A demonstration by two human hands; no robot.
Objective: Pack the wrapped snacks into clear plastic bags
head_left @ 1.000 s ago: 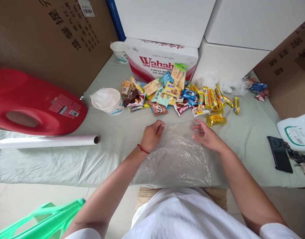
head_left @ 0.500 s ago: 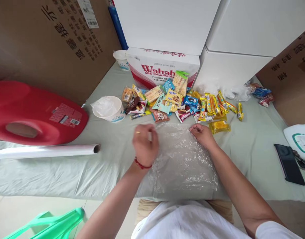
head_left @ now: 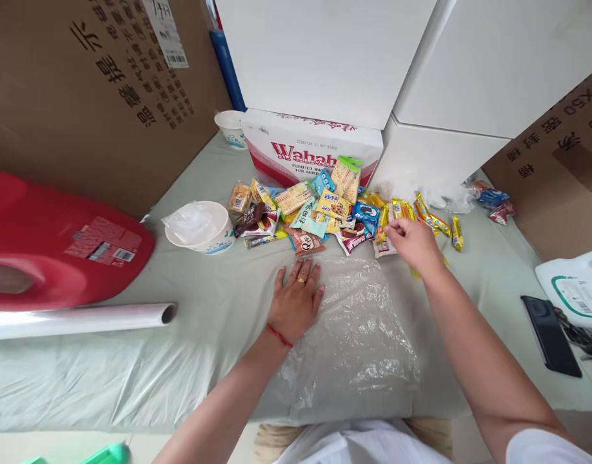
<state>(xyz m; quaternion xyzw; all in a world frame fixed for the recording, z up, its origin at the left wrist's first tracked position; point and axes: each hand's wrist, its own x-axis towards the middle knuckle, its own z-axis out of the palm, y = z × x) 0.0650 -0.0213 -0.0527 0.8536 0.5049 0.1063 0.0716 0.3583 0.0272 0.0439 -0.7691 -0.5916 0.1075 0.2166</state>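
Apparently steadying clear plastic [head_left: 356, 328] under spread left hand [head_left: 295, 304]; picking at wrapped snacks [head_left: 333, 206] with right hand [head_left: 414, 245], of indiscernible grip; probably calling for firm pinch.

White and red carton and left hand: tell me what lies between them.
In the head view, the pile of wrapped snacks lies between the left hand and the white and red carton, with a reddish-brown packet on its near edge.
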